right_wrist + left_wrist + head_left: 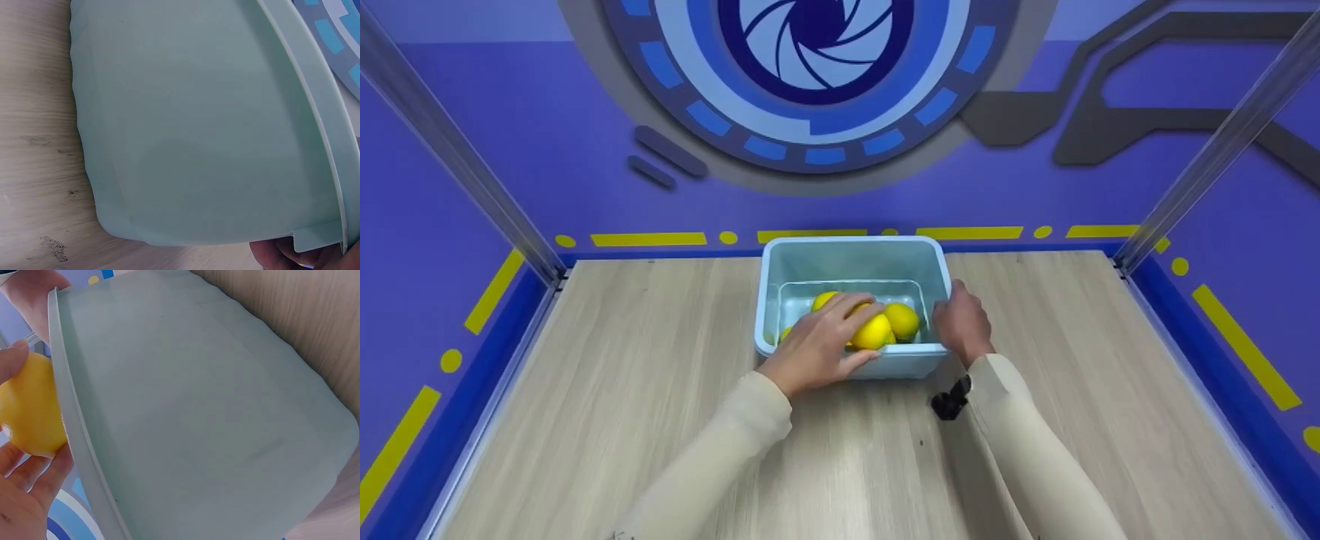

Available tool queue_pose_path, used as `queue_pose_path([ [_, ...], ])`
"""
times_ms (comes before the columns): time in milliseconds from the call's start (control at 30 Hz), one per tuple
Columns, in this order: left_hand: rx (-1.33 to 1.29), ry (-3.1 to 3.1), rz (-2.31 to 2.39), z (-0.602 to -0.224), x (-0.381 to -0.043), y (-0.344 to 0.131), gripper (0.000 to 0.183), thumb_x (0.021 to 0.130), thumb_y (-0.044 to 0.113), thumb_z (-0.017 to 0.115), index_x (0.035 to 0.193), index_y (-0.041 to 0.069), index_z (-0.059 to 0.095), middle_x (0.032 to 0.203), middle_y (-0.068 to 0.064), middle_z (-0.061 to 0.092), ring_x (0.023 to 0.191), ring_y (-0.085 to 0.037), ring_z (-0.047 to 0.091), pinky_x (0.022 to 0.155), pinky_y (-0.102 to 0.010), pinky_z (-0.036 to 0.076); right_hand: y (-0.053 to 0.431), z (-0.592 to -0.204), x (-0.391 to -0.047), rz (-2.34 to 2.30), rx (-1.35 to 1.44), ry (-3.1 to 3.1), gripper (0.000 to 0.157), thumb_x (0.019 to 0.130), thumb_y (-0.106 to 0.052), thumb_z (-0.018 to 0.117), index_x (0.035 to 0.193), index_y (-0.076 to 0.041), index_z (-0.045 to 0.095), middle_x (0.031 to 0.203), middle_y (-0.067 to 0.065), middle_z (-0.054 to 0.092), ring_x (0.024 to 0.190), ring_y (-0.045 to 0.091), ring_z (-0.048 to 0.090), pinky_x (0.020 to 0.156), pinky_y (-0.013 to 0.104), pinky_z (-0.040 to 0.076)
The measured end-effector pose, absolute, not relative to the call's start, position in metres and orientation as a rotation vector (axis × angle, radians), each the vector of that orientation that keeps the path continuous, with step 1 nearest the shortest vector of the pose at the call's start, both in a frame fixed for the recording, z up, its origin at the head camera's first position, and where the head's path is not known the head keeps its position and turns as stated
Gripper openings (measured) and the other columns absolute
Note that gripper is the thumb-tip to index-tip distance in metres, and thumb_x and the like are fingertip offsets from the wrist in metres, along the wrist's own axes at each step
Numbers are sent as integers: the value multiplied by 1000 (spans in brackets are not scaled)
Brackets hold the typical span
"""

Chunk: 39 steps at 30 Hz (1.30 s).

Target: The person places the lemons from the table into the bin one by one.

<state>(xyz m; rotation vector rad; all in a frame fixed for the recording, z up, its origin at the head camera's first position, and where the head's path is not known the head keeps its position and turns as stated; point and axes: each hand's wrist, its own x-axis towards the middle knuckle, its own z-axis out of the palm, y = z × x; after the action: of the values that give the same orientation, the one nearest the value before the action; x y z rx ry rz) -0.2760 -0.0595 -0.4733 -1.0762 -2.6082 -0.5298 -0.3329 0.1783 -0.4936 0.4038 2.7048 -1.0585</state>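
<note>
A pale blue-green plastic bin (911,350) stands on the table with several yellow lemons inside. My left hand (817,341) reaches over the bin's front rim and grips one lemon (871,334), thumb on the near side and fingers over the top. In the left wrist view, this lemon (34,410) shows between thumb and fingers, level with the rim. Another lemon (901,321) lies to its right, and one more (823,300) sits behind the fingers. My right hand (964,322) holds the bin's right rim, its fingers curled under the edge in the right wrist view.
The wood-grain table (660,390) runs around the bin. Behind it rises a purple printed wall (547,150), close to the bin's far rim. Side walls with metal posts (1207,150) flank the table. A small black object (950,401) shows by the right wrist.
</note>
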Motion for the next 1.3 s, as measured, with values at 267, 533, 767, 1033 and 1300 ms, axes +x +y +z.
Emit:
queue_pose_path([
  [267, -1060, -2623, -555, -475, -280, -58, 58, 88, 43, 68, 139, 21, 49, 138, -1, 50, 124, -17, 51, 102, -33, 49, 178, -495, -333, -1064, 396, 2717, 45, 102, -15, 35, 146, -8, 30, 145, 15, 46, 126, 30, 50, 112, 50, 36],
  [533, -1034, -2628, -564, -478, -283, -58, 57, 88, 43, 68, 137, 22, 50, 137, -1, 50, 124, -18, 52, 100, -34, 50, 180, -497, -331, -1032, 336, 2798, 47, 100, -15, 38, 146, -5, 31, 143, 18, 47, 128, 34, 50, 112, 52, 36],
  [767, -1011, -2648, -560, -480, -286, -56, 57, 88, 43, 67, 139, 23, 49, 138, -1, 50, 125, -18, 51, 100, -34, 50, 179, -497, -331, -1036, 341, 2786, 45, 100, -14, 37, 144, -5, 33, 142, 17, 48, 127, 33, 50, 112, 51, 37],
  [1033, -963, -2702, -603, -480, -288, -52, 58, 89, 42, 67, 140, 24, 47, 138, 1, 49, 124, -16, 50, 98, -34, 51, 180, -496, -330, -1064, 352, 2747, 46, 101, -15, 36, 146, -7, 30, 145, 16, 45, 128, 32, 48, 113, 51, 35],
  [1300, -913, -2719, -608, -482, -292, -47, 56, 89, 42, 67, 139, 24, 48, 138, 1, 49, 124, -16, 50, 99, -34, 51, 178, -495, -330, -1066, 363, 2747, 43, 101, -16, 36, 143, -6, 33, 141, 16, 48, 123, 32, 51, 112, 51, 37],
])
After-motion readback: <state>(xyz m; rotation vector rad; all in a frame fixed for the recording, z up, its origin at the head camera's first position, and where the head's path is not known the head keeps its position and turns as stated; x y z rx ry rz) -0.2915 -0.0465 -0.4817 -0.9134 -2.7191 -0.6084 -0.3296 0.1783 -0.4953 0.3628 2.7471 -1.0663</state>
